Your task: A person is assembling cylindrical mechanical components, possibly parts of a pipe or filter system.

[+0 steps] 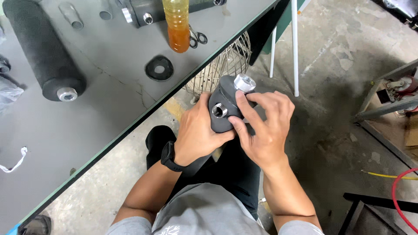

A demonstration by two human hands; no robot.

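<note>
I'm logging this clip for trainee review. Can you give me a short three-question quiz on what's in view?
1. True or false: both hands hold the dark grey part above the person's lap.
2. Which hand wears the black watch? A) left B) right
3. What stands on the table beside the scissors?

Key
1. True: the left hand grips it from the side, and the right hand has its fingers on the silver fitting.
2. A
3. A bottle of amber liquid.
</note>
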